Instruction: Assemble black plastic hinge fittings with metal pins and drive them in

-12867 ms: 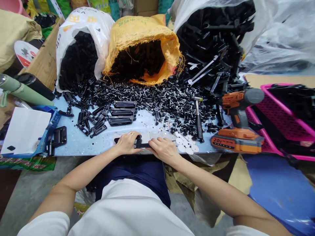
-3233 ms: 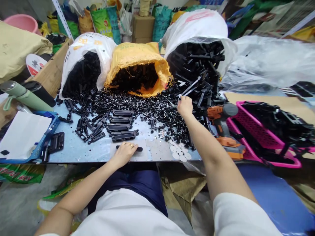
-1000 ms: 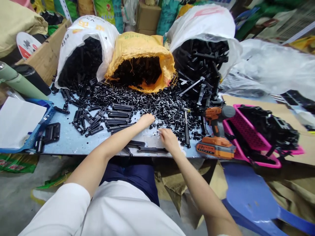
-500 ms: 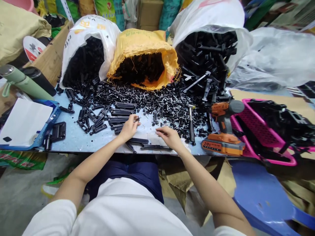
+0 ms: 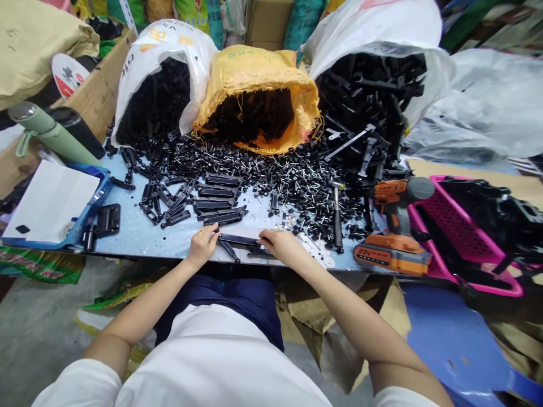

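A black bar [image 5: 240, 241] lies lengthwise, left to right, near the bench's [image 5: 142, 237] front edge. The right hand [image 5: 282, 245] holds its right end; the left hand [image 5: 203, 245] is narrowed at its left end, its grip unclear. Behind, 1 yellow sack [image 5: 254, 68] and 2 white sacks [image 5: 167, 39] hold black parts.

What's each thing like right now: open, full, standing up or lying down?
Black bar, its ends at the left grip and right grip; pinched or not, can't tell.
Yellow sack, open.
Left white sack, open, black parts inside.
Right white sack, open, black parts spilling out.
Drill, standing on its battery.
Hammer, lying down.
Pink basket, holding black parts.
Green bottle, cap on.
White sheet, resting on the blue basket.
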### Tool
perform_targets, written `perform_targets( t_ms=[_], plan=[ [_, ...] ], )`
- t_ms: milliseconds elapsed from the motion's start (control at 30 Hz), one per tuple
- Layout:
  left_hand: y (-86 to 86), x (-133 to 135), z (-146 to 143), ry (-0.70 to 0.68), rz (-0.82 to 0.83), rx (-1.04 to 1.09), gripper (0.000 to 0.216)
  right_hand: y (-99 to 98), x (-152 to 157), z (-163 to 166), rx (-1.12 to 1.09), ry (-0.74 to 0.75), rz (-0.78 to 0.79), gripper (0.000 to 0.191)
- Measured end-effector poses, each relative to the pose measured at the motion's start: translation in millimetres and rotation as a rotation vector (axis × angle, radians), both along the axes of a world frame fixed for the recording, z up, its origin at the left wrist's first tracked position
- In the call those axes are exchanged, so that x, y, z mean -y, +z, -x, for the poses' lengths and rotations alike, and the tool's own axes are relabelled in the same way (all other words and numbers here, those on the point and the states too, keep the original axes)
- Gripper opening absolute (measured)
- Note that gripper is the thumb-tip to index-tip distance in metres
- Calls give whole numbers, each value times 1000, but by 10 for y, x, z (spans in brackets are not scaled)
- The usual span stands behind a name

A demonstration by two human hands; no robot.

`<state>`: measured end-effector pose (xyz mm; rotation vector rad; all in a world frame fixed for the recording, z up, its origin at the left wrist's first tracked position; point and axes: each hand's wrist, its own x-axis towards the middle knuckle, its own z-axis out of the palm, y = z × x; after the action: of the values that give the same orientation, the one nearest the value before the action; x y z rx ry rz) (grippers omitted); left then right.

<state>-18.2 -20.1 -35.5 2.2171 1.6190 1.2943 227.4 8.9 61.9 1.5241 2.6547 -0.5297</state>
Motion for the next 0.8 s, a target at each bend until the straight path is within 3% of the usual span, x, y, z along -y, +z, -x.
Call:
perform_targets(
  t_ms=[167,300,467,633,800],
  plan=[
    [0,-25,36,-119,12,-113,25,-77,35,-34,-22,-63,-57,9],
    [-37,-30,12,-79,44,-79,25,-188,63,-103,-93,-44,-92,11],
    [26,-20,-11,-156,18,-105,21,-287,68,-147,-173,-15,-94,15],
    [42,-30,15,-103,30,-138,22,-368,77,-185,-242,-7,-114,20],
    [28,-51,66,-273,-35,-214,21,-421,132,-215,-325,20,-148,22]
  ],
)
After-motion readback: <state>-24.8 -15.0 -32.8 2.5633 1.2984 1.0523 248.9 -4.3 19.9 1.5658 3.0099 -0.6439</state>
